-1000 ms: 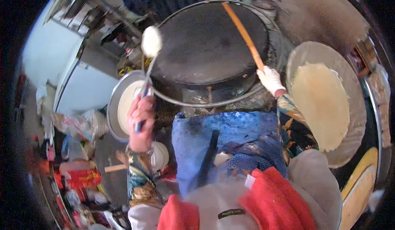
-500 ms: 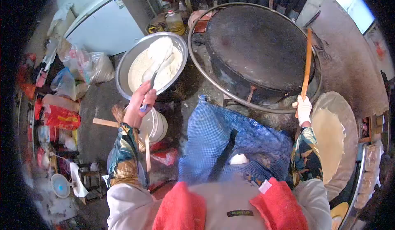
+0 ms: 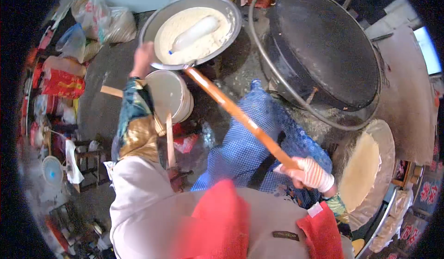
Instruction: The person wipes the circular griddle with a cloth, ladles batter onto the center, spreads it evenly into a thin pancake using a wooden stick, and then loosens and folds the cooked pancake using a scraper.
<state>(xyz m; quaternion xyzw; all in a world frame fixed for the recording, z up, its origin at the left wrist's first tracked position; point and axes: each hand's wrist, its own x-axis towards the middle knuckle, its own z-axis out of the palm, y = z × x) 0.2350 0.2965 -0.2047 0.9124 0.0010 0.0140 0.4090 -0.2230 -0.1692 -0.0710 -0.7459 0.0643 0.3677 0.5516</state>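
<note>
My left hand [image 3: 143, 59] is at the near-left rim of a large metal basin [image 3: 233, 10] of pale batter [image 3: 169, 32]; motion blurs its fingers. A whitish, bottle-like scoop [image 3: 196, 33] with a blue end lies in the batter, apart from my hands. My right hand [image 3: 311, 173], in a striped glove or wrap, is closed around one end of a long, flat wooden stick [image 3: 240, 115]. The stick slants up across my lap, its far end at the basin's near rim. Below the basin stands a white bucket [image 3: 187, 104].
A round black griddle [image 3: 328, 46] inside a metal ring [image 3: 273, 69] stands at the upper right. At right, thin round flatbread [image 3: 358, 173] lies on a round board [image 3: 386, 141]. Plastic bags [image 3: 120, 25] sit at left. A wooden slat [image 3: 170, 141] juts beside the bucket.
My left hand has let go of the scoop, now lying in the batter, and moved to the basin's rim. The stick has swung from the griddle side to the basin. My view has turned.
</note>
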